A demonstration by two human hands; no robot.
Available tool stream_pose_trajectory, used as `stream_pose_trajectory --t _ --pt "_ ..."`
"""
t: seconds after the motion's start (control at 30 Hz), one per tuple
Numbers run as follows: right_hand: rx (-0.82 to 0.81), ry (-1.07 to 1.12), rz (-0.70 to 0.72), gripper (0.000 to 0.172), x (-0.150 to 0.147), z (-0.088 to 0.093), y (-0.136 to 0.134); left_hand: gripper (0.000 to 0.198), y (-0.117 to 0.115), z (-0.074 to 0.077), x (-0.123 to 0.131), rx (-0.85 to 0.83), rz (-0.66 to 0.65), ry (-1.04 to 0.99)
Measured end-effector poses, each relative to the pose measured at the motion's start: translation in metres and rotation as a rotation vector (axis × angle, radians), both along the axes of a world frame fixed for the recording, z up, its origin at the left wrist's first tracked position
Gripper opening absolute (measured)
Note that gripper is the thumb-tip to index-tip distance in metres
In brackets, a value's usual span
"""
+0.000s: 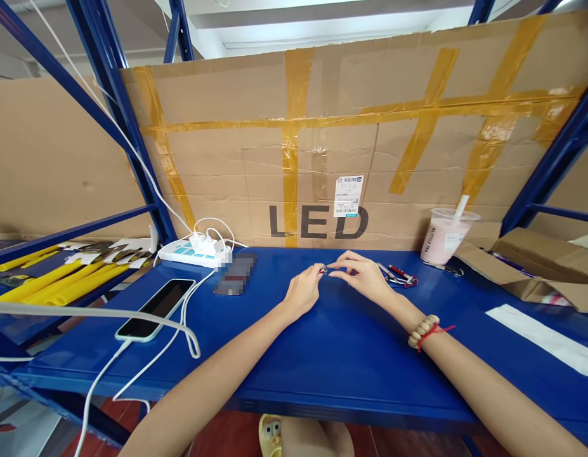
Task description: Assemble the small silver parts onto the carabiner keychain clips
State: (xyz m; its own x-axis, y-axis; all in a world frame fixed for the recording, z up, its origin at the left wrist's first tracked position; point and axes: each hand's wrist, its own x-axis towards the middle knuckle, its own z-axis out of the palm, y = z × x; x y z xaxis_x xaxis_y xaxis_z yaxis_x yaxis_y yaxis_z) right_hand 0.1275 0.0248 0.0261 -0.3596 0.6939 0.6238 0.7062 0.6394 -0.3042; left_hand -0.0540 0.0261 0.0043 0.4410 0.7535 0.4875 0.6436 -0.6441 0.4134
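Observation:
Both my hands meet over the middle of the blue shelf top (332, 355). My left hand (304, 291) is curled, its fingertips pinching a tiny metallic piece (323, 270) with a red spot. My right hand (361, 274) reaches in from the right, fingers pinched close to the same piece; a bead bracelet with a red cord (423, 331) sits on that wrist. What the piece is I cannot make out. Just right of my right hand lie small pliers with red handles (399, 276).
A phone (155, 308) on a white cable lies at the left, with a blurred dark item (235, 273) and a white power strip (195, 251) behind. A pink drink cup (446, 236), an open carton (536, 266) and a white strip (543, 338) are at the right. Yellow tubes (60, 282) lie far left.

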Motion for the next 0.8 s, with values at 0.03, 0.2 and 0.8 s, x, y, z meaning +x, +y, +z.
stream_pose_trajectory --t 0.03,0.2,0.8 --pt "0.009 0.0 -0.003 0.03 0.0005 -0.0005 0.0005 0.021 -0.0003 0.0003 0.0 0.006 -0.007 0.013" --pt "0.03 -0.042 0.018 0.029 0.0025 0.0 0.0009 0.02 -0.0021 0.0028 0.0 -0.015 -0.027 0.076" --pt "0.017 -0.047 0.002 0.029 0.0045 0.0017 0.0013 0.018 -0.0019 0.0056 -0.0023 -0.133 -0.131 0.112"
